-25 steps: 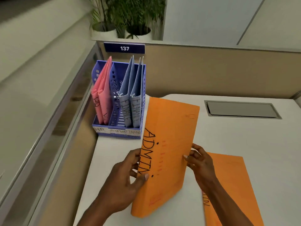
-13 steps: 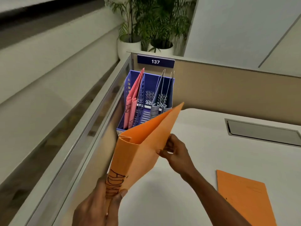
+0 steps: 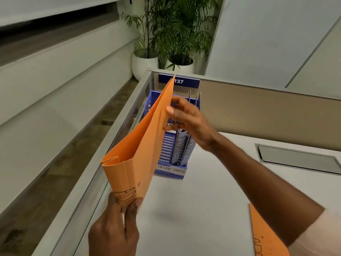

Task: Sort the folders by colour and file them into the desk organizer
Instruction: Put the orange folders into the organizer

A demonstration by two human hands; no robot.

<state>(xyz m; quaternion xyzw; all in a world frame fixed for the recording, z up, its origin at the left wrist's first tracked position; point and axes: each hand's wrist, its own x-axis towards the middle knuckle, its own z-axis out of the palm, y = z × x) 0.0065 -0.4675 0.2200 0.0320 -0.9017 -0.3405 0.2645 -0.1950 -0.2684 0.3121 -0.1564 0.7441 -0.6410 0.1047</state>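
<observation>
Held folder: We find one orange folder clear of the worktop. It is tilted from lower left of centre up to the top centre of the frame. Its leaves are slightly parted at the lower end, and black handwriting on the spine is partly covered.
Left hand: At bottom left of centre, the left hand pinches the lower spine end of the orange folder, with the thumb on the near face and the fingers curled behind.
Right hand: At centre, the right hand grips the folder's upper right edge, with the thumb on the near face and the fingers curled round the edge.
Organizer: The blue desk organizer stands on the worktop against the partition, just behind the held folder, which hides its left part. We cannot tell whether the two touch.
Filed folders: Two grey-blue folders stand upright in the right compartment, spines toward us.
Labels: White label strips run along the organizer's front lip. We cannot read them fully.
Second folder: A second orange folder lies flat at lower right, well apart from the organizer and cut by the frame edge.
Surroundings: A number plate reading 137 sits on the partition top. We note potted plants beyond it and a metal hatch at right.
</observation>
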